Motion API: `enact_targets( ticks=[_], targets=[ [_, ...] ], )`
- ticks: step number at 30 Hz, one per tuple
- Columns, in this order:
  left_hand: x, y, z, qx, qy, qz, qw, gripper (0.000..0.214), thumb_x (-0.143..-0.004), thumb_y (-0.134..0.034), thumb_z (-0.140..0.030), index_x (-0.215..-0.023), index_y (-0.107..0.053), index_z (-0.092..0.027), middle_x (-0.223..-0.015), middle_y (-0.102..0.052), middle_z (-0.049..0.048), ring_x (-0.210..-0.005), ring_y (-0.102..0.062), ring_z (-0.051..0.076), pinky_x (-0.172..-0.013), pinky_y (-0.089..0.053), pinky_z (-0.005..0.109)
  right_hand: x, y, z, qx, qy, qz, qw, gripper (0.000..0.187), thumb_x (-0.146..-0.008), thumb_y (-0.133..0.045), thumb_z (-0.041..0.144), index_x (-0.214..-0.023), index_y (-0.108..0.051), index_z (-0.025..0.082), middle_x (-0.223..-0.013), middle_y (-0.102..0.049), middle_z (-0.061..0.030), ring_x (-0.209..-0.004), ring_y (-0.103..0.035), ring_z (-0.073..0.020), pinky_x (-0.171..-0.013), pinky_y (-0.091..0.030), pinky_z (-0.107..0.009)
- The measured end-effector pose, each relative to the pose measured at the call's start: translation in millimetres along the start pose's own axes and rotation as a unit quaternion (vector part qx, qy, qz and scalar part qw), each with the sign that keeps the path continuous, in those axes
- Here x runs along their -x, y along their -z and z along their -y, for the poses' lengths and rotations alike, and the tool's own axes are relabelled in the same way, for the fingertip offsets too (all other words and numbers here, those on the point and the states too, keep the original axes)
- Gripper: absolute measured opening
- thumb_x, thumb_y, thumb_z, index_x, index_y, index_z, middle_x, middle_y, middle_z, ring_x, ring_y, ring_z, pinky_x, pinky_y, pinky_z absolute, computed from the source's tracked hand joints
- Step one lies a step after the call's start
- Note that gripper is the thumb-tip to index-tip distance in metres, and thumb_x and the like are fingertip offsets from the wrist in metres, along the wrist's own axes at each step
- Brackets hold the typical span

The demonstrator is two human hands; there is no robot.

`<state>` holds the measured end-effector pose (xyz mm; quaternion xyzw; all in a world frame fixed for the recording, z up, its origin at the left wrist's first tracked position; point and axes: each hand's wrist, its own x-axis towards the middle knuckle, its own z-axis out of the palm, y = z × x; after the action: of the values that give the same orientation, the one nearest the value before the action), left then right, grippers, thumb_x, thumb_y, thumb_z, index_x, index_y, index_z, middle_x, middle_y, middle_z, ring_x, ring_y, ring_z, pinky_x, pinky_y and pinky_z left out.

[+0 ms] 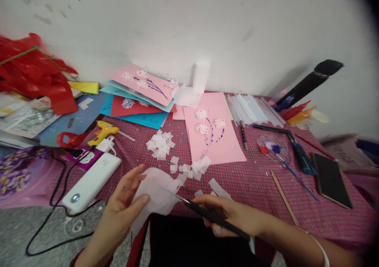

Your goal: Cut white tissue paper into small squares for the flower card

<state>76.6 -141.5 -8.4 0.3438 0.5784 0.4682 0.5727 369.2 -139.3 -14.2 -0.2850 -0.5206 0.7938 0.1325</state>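
Here's the left hand at the near edge of the table, thumb laid over a thin white sheet with the other fingers bent behind its edge, a pinch that holds the sheet up in front of the person's lap. Across from it, the right hand has its fingers closed around a black-handled tool, and its thin metal point reaches over the sheet; whether point and paper touch, one cannot tell. A bracelet rings the right forearm. Just beyond the sheet, loose white paper bits trail across the checked cloth, with a fuller heap of cut squares farther up on the left. Some bits reach the bottom edge of a pink card, and on that card sit three speckled white flowers with dark painted stems. Over to the left lie a white power bank and, beyond it, a yellow glue gun. Out on the right, a blue paintbrush leans on a clear dish of red, lilac and dark blue paint, a wooden stick lies nearer the person, and a dark phone rests by the table's right edge.
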Motion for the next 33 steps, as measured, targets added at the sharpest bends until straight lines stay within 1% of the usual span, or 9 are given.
enact_targets(
  ticks=[3,6,11,16,21,25,28,31,33],
  targets=[
    [2.3,-2.1,2.4,-0.005,-0.015,-0.013,1.000,0.069,-0.065,-0.081,-0.029,-0.128,-0.055,-0.035,-0.126,-0.063,0.0027,-0.113,-0.061,0.025,-0.079,-0.055,0.024,-1.1,-1.5,-5.6,-0.019,0.006,-0.009,1.000,0.069,-0.077,-0.073,0.050,-0.134,-0.048,0.021,-0.091,-0.051,-0.0003,-0.072,-0.045,-0.0102,-0.063,-0.035,-0.022],
    [2.8,-1.7,5.2,-0.020,-0.024,-0.014,0.999,0.068,-0.066,-0.081,-0.030,-0.129,-0.054,-0.035,-0.126,-0.063,0.0029,-0.120,-0.056,0.024,-0.081,-0.053,0.021,-2.2,-3.0,-12.4,-0.031,0.008,-0.023,0.999,0.066,-0.075,-0.076,0.046,-0.132,-0.052,0.023,-0.086,-0.051,0.0018,-0.066,-0.042,-0.0083,-0.057,-0.032,-0.020],
    [1.3,-0.1,7.5,-0.007,-0.023,0.000,1.000,0.067,-0.068,-0.080,-0.028,-0.129,-0.053,-0.038,-0.127,-0.061,0.0005,-0.118,-0.056,0.021,-0.080,-0.052,0.019,-1.5,-2.1,-19.5,-0.031,-0.033,-0.029,0.999,0.066,-0.075,-0.076,0.042,-0.133,-0.051,0.026,-0.076,-0.049,0.0050,-0.055,-0.038,-0.0058,-0.047,-0.029,-0.016],
    [1.0,1.3,8.8,-0.009,-0.016,0.022,1.000,0.068,-0.069,-0.079,-0.026,-0.130,-0.051,-0.039,-0.124,-0.061,0.0002,-0.115,-0.058,0.021,-0.082,-0.052,0.020,2.0,-1.4,-5.3,0.040,0.015,0.018,0.999,0.065,-0.080,-0.069,0.045,-0.134,-0.046,0.017,-0.092,-0.051,-0.0021,-0.071,-0.045,-0.0099,-0.058,-0.035,-0.020],
    [1.6,-0.9,12.6,-0.014,-0.007,0.056,0.998,0.065,-0.072,-0.078,-0.027,-0.130,-0.052,-0.040,-0.123,-0.061,0.0007,-0.120,-0.054,0.021,-0.084,-0.050,0.020,-1.4,-3.9,1.0,0.057,0.027,0.023,0.998,0.062,-0.082,-0.066,0.046,-0.132,-0.045,0.015,-0.091,-0.050,-0.0028,-0.071,-0.045,-0.0109,-0.059,-0.036,-0.022],
    [3.7,-6.1,13.4,-0.023,-0.005,0.082,0.996,0.063,-0.072,-0.077,-0.026,-0.129,-0.053,-0.039,-0.122,-0.062,0.0013,-0.114,-0.058,0.020,-0.083,-0.051,0.020,-5.6,-6.6,2.2,0.050,0.035,0.009,0.998,0.063,-0.080,-0.068,0.048,-0.130,-0.048,0.015,-0.090,-0.050,-0.0027,-0.073,-0.045,-0.0121,-0.063,-0.038,-0.025],
    [6.0,-11.1,12.8,-0.016,0.008,0.101,0.995,0.062,-0.074,-0.076,-0.026,-0.130,-0.052,-0.037,-0.119,-0.064,0.0018,-0.102,-0.062,0.018,-0.079,-0.051,0.020,-7.3,-9.1,3.7,0.040,0.039,-0.003,0.998,0.069,-0.078,-0.068,0.055,-0.131,-0.048,0.016,-0.090,-0.049,-0.0027,-0.076,-0.045,-0.0137,-0.066,-0.038,-0.026],
    [7.7,-15.7,11.0,0.002,0.026,0.119,0.993,0.062,-0.075,-0.075,-0.025,-0.131,-0.050,-0.038,-0.112,-0.066,0.0002,-0.088,-0.064,0.015,-0.073,-0.052,0.020,-8.4,-10.6,1.2,0.030,0.032,-0.016,0.999,0.071,-0.075,-0.068,0.060,-0.130,-0.049,0.019,-0.088,-0.048,-0.0012,-0.073,-0.043,-0.0131,-0.065,-0.038,-0.026],
    [7.9,-17.6,8.6,0.006,0.025,0.121,0.992,0.060,-0.075,-0.075,-0.025,-0.129,-0.052,-0.038,-0.112,-0.067,-0.0008,-0.084,-0.064,0.013,-0.071,-0.052,0.019,-8.1,-10.2,-1.9,0.028,0.034,-0.025,0.999,0.071,-0.074,-0.069,0.061,-0.129,-0.050,0.020,-0.086,-0.047,-0.0002,-0.071,-0.042,-0.0126,-0.063,-0.037,-0.025]
  ],
)
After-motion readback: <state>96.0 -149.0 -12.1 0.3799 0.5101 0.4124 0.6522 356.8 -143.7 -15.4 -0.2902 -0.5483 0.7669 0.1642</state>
